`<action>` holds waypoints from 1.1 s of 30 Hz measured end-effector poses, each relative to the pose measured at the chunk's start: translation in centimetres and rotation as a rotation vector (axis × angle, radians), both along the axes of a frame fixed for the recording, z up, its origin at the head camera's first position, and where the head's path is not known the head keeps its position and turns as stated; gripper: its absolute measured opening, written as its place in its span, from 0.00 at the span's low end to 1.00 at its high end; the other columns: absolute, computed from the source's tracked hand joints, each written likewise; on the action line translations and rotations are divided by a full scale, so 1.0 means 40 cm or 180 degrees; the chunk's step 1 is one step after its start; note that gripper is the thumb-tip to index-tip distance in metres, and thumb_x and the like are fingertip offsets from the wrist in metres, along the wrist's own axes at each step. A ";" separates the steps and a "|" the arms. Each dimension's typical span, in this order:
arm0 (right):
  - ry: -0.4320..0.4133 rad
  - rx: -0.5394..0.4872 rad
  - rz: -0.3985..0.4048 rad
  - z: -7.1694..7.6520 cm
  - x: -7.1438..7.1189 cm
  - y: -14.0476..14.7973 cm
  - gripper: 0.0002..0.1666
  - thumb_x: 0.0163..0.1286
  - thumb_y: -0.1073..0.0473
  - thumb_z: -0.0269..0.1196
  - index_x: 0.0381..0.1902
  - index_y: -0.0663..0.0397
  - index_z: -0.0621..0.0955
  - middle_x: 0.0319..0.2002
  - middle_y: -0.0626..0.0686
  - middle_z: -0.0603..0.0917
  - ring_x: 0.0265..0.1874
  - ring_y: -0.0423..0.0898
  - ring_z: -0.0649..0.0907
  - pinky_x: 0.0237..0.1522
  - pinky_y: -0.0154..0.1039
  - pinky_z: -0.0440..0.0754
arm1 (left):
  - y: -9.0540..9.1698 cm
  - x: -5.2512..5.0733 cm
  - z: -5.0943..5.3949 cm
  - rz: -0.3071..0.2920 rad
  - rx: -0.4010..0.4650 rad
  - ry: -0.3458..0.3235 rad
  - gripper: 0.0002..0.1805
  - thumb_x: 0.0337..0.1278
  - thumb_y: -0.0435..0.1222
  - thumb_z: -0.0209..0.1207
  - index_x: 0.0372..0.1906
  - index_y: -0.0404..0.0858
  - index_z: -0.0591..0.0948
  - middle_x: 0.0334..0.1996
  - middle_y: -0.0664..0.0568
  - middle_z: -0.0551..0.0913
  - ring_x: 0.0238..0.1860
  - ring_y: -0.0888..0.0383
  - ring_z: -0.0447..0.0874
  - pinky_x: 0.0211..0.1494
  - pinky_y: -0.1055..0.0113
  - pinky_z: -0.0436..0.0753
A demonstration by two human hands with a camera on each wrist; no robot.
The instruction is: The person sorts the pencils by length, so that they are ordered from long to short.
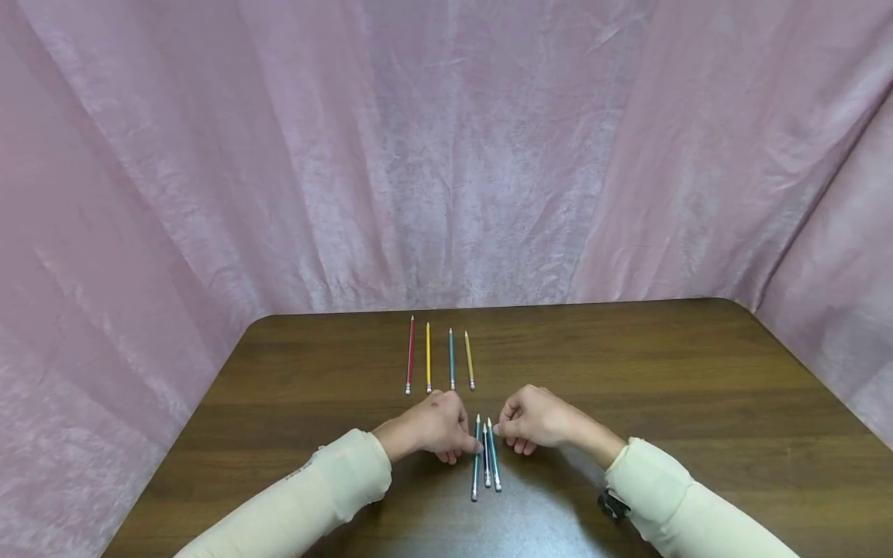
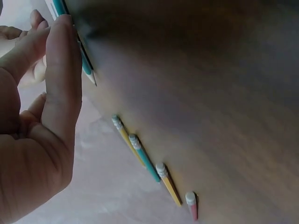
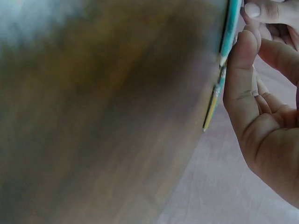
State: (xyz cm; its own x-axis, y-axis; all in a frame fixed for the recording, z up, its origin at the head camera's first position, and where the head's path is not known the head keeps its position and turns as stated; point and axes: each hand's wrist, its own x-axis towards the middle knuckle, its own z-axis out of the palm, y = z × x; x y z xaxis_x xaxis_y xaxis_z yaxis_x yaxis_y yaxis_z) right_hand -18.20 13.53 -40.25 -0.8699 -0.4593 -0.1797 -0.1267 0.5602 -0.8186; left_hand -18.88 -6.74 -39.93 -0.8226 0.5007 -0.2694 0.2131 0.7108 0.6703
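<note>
Three dark pencils (image 1: 487,466) lie nearly side by side on the table (image 1: 698,364), points facing away. The left hand (image 1: 441,426) has its thumb at the leftmost; the right hand (image 1: 536,418), fingers bent, is just beside the rightmost; whether either grips, I cannot tell. Beyond are a red pencil (image 1: 410,355), two yellow pencils (image 1: 429,356) and a blue pencil (image 1: 451,358). Adjusting the trio seems in hand, probably calling for light fingertip control next

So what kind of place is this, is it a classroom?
I can't be sure, but it looks more like a curtained-off table spot indoors: pink curtains hang behind a brown, wood-grained table, and colourful pencils lie on it.
</note>
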 end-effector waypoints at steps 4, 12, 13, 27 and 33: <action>-0.0079 0.0033 0.0076 -0.012 0.012 -0.010 0.09 0.65 0.67 0.66 0.24 0.62 0.82 0.16 0.50 0.81 0.14 0.41 0.81 0.19 0.38 0.86 | 0.006 0.006 -0.005 -0.0009 -0.0031 0.0028 0.15 0.50 0.32 0.73 0.14 0.36 0.81 0.11 0.51 0.81 0.12 0.60 0.81 0.19 0.68 0.85; -0.0065 0.0181 0.0078 -0.022 0.014 -0.032 0.12 0.64 0.67 0.68 0.20 0.59 0.80 0.14 0.50 0.80 0.12 0.40 0.80 0.17 0.37 0.86 | -0.002 0.013 -0.007 -0.0081 -0.0125 0.0113 0.18 0.50 0.29 0.71 0.11 0.38 0.78 0.09 0.52 0.79 0.11 0.61 0.80 0.16 0.70 0.83; -0.0071 0.0206 0.0058 -0.023 0.014 -0.035 0.13 0.63 0.67 0.68 0.20 0.58 0.79 0.14 0.49 0.80 0.12 0.39 0.80 0.17 0.37 0.86 | -0.007 0.014 -0.007 -0.0093 -0.0134 0.0120 0.18 0.50 0.29 0.70 0.11 0.38 0.77 0.08 0.52 0.79 0.10 0.61 0.79 0.16 0.71 0.83; 0.0147 0.0916 -0.0361 -0.015 0.025 -0.070 0.15 0.54 0.70 0.68 0.12 0.58 0.77 0.08 0.50 0.77 0.07 0.41 0.79 0.12 0.35 0.83 | -0.074 0.037 -0.007 -0.0087 -0.0522 0.0477 0.16 0.41 0.30 0.72 0.11 0.44 0.77 0.06 0.59 0.76 0.09 0.66 0.76 0.16 0.74 0.77; 0.0070 0.0849 -0.0345 -0.015 0.022 -0.057 0.14 0.54 0.71 0.67 0.12 0.58 0.77 0.09 0.50 0.78 0.08 0.41 0.80 0.13 0.35 0.83 | -0.091 0.046 -0.014 -0.0084 -0.0602 0.0643 0.18 0.39 0.32 0.72 0.09 0.46 0.75 0.04 0.64 0.73 0.09 0.68 0.72 0.16 0.74 0.72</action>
State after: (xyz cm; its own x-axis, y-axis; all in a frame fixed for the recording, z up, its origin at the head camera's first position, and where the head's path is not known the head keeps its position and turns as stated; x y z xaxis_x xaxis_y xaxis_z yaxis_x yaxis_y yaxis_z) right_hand -17.34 11.25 -40.87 -0.9164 -0.3024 -0.2622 -0.0703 0.7665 -0.6384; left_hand -17.05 -10.37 -40.49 -0.8565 0.4791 -0.1919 0.3491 0.8117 0.4682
